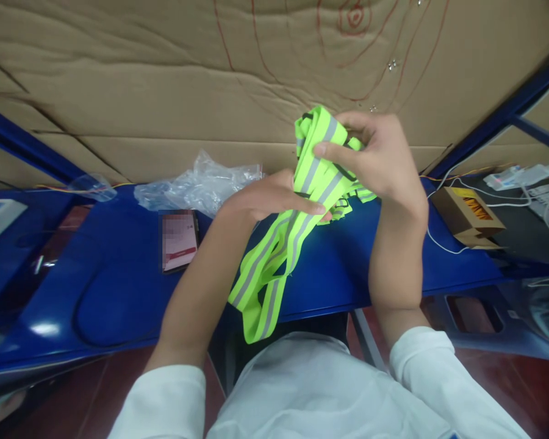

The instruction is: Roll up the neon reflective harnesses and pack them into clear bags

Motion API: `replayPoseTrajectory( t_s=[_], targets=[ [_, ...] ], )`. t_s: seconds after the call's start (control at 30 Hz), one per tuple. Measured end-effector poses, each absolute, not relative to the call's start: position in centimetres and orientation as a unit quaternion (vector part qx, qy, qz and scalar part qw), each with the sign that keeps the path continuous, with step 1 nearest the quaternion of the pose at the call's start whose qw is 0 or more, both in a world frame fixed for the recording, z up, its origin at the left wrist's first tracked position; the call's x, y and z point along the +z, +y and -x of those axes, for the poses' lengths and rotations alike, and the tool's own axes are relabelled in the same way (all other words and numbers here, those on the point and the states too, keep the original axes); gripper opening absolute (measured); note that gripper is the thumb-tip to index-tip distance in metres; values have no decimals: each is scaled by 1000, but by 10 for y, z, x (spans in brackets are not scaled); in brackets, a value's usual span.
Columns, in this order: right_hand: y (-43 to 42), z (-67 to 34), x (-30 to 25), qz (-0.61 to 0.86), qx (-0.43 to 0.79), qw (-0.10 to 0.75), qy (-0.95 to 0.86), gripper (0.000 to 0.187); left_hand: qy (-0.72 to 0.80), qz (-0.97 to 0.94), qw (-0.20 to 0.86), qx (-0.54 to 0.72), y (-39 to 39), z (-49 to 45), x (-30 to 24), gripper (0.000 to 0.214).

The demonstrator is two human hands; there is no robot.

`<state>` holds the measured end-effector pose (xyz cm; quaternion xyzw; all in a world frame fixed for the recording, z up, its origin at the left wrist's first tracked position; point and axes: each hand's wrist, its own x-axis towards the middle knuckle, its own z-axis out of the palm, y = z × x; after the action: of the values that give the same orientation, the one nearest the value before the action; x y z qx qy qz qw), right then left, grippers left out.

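A bundle of neon-yellow reflective straps with grey stripes and black buckles is held up over the blue table. My left hand grips its middle, thumb across the straps and fingers mostly hidden behind. My right hand pinches the upper folded part, with the thumb on the front. Loops of strap hang down past the table's front edge, toward my body. More folded strap and black hardware show behind, under my right hand.
Crumpled clear plastic bags lie at the back left of the blue table. Near my left forearm is a phone-like device. A small cardboard box and white cables stand at right. A cardboard wall closes off the back.
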<state>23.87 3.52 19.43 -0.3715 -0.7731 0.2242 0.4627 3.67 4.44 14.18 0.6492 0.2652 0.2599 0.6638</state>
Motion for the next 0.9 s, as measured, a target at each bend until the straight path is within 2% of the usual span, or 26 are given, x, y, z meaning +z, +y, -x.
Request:
replayPoseTrajectory(
  t_s=[0.1,0.2,0.27,0.4,0.5,0.63,0.73,0.9],
  targets=[
    [41,-248,192,354,376,456,-724,38,241,-685,638,255,38,-39,148,35],
    [53,-249,184,343,466,403,-709,38,233,-718,588,291,32,-40,155,35],
    [59,-246,178,347,442,390,-729,34,237,-725,572,303,32,-38,156,34],
    [55,-239,177,352,319,391,-788,34,253,-702,594,300,40,-32,153,39],
    [43,-235,183,332,257,334,-844,40,282,-667,594,350,45,-26,150,49],
    [35,-228,184,329,157,296,-883,53,261,-704,566,340,46,-24,147,31],
    [36,-224,183,332,117,318,-880,55,245,-695,570,365,45,-26,145,29],
    [34,-231,191,336,151,397,-841,37,223,-623,673,332,44,-34,141,45]
  ],
)
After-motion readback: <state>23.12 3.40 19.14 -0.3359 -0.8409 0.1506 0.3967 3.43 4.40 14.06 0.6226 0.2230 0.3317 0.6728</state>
